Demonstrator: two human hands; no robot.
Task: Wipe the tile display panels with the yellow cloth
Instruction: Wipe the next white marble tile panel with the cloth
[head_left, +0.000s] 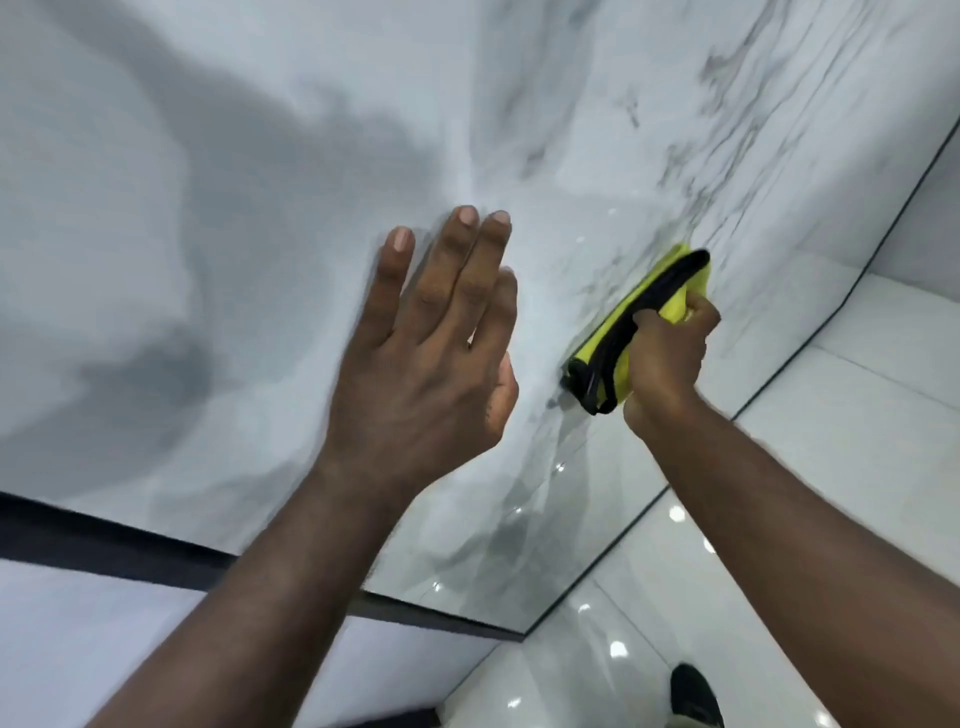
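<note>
A large glossy white tile panel (260, 156) with grey marble veins fills most of the view. My right hand (667, 358) grips a folded yellow cloth (621, 332) with a black edge and holds it against the panel's right part. My left hand (431, 343) lies flat on the panel beside it, fingers straight and pointing up. The two hands are a short gap apart.
The panel's dark lower edge (441, 616) runs across the bottom. Below and to the right lies a shiny white tiled floor (779, 467) with light reflections. A dark shoe tip (693, 693) shows at the bottom right.
</note>
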